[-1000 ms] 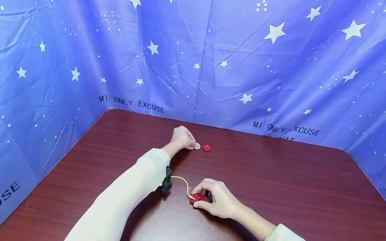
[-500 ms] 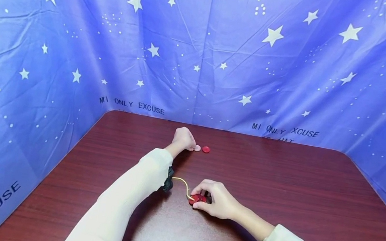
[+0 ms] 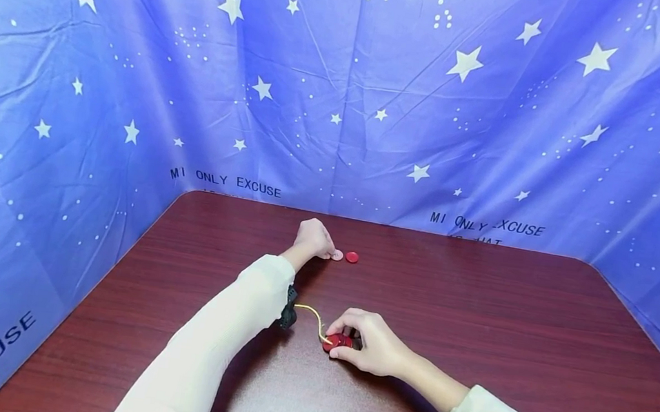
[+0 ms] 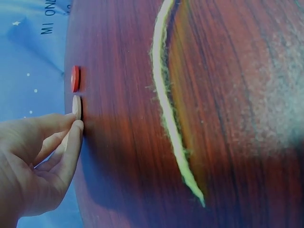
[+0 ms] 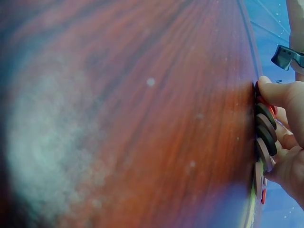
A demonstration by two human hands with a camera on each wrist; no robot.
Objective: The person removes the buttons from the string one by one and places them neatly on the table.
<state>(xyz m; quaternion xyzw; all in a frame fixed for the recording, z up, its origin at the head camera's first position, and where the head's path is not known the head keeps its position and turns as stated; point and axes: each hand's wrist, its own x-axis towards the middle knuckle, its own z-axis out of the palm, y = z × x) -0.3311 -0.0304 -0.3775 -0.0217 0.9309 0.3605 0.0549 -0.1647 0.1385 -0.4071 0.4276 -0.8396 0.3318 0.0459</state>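
Observation:
At the far side of the table, my left hand [image 3: 313, 237] pinches the edge of a pale pink button [image 4: 77, 107] between thumb and fingertips. Beside it, a red button [image 3: 352, 257] lies apart on the wood. Nearer to me, my right hand [image 3: 374, 344] grips a row of buttons [image 5: 266, 128] between its curled fingers and thumb. Red, dark and brownish discs overlap in that row, partly covered by the fingers. A yellow yarn [image 3: 311, 309] runs from the row's left end, and its loose tip shows in the left wrist view.
The dark red wooden table [image 3: 479, 309] reaches back to a blue curtain [image 3: 349, 62] with white stars and lettering. Black wrist cameras sit on both sleeves. The left forearm [image 3: 212, 337] crosses the table's left half and hides the yarn's far end in the head view.
The head view has tipped up a little, so the table sits slightly lower in it. Both hands, the buttons and the yarn keep almost the same places.

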